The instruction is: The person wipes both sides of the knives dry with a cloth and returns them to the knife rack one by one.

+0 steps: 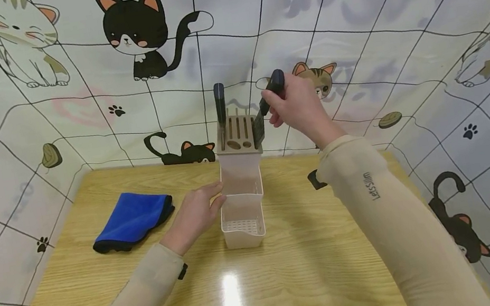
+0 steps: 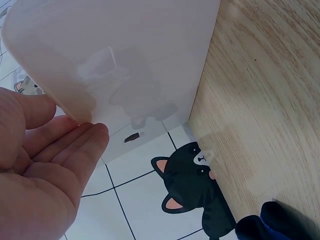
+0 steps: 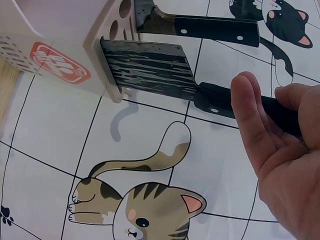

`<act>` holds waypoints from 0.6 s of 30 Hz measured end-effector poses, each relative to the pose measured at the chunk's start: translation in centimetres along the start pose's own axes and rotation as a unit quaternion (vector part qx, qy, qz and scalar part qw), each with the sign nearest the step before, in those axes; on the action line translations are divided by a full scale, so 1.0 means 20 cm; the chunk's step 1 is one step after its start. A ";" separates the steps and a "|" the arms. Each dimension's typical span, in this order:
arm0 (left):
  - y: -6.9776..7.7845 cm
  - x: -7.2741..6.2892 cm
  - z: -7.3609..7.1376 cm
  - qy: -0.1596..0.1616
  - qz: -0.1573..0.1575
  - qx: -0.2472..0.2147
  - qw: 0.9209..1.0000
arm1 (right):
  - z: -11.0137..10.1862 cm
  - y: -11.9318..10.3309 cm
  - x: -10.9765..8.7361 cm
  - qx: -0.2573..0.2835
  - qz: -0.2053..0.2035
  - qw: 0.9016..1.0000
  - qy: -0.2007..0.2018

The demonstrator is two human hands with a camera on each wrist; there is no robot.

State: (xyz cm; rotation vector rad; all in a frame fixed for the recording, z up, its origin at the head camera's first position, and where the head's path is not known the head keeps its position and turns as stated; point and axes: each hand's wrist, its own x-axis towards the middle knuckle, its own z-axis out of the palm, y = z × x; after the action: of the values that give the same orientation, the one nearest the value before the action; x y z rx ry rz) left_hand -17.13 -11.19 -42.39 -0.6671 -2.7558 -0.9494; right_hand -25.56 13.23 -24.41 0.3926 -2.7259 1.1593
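Observation:
A beige knife holder [image 1: 239, 167] with a slotted brown top and open front bins stands on the table. My left hand [image 1: 194, 215] holds its left side wall, thumb and fingers at the edge [image 2: 75, 120] in the left wrist view. With my right hand [image 1: 299, 106] I grip the black handle of a cleaver [image 3: 150, 67]. Its dark, streaked blade slants into the rightmost slot of the holder, with much of the blade showing above. A second black-handled knife [image 1: 220, 104] stands upright in the leftmost slot, its blade mostly hidden.
A folded blue cloth [image 1: 137, 218] with black edging lies on the wooden table [image 1: 302, 272], left of the holder. Behind and along both sides rises a white wall covering [image 1: 225, 27] with a grid and cartoon cats.

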 end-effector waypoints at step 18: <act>0.00 0.00 0.00 -0.006 -0.005 0.005 1.000 | 0.08 0.04 0.07 -0.028 0.015 0.999 -0.024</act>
State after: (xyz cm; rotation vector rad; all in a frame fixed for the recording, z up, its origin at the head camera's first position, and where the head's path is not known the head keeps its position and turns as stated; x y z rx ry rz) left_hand -17.09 -11.18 -42.34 -0.6612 -2.7750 -0.9360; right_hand -27.24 12.32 -25.71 0.3788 -2.8081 1.0916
